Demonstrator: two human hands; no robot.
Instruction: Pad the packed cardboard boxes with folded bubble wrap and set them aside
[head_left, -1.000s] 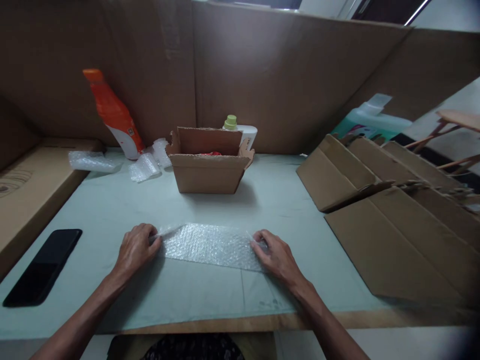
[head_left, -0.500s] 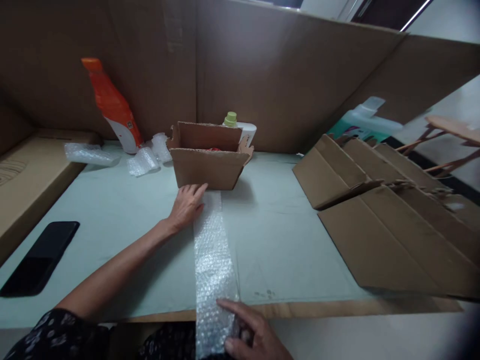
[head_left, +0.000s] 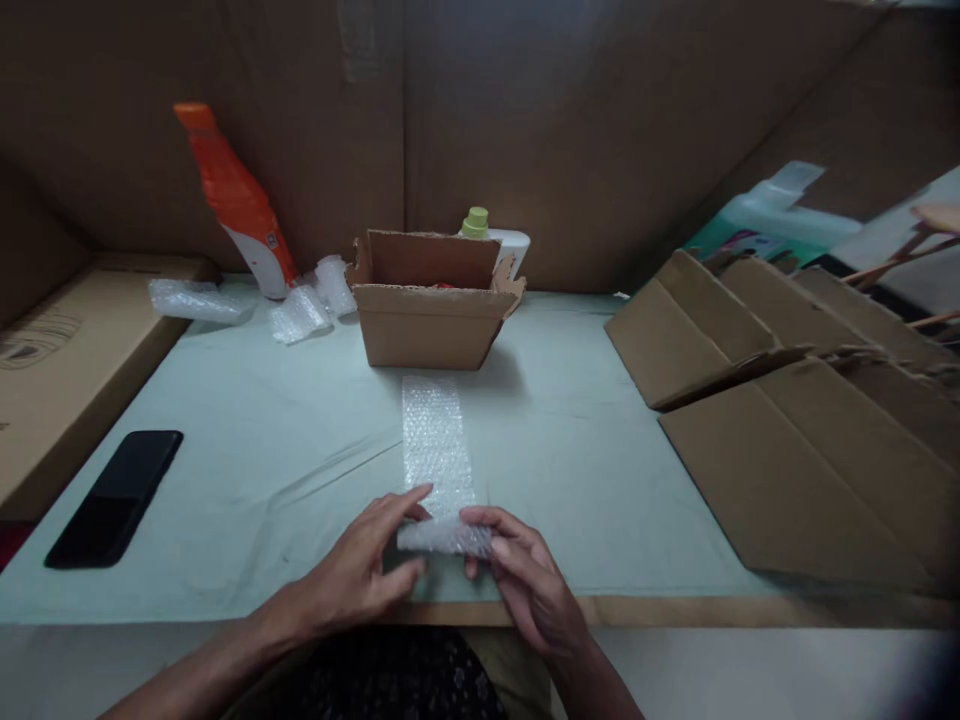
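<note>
Both forearms come in low from the near edge and angle toward each other. The left hand (head_left: 360, 575) lies palm down, its fingers (head_left: 409, 500) stretched forward, thumb tucked beneath. The right hand (head_left: 529, 585) sits just beside it, knuckles raised, fingers (head_left: 480, 518) curled inward toward the left. Both are pinching shut at the fingertips, wrists bare.

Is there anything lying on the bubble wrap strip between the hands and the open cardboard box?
Nothing visible. Both hands, left hand and right hand, grip the near end of the bubble wrap strip; it lies bare up to the cardboard box.
</note>
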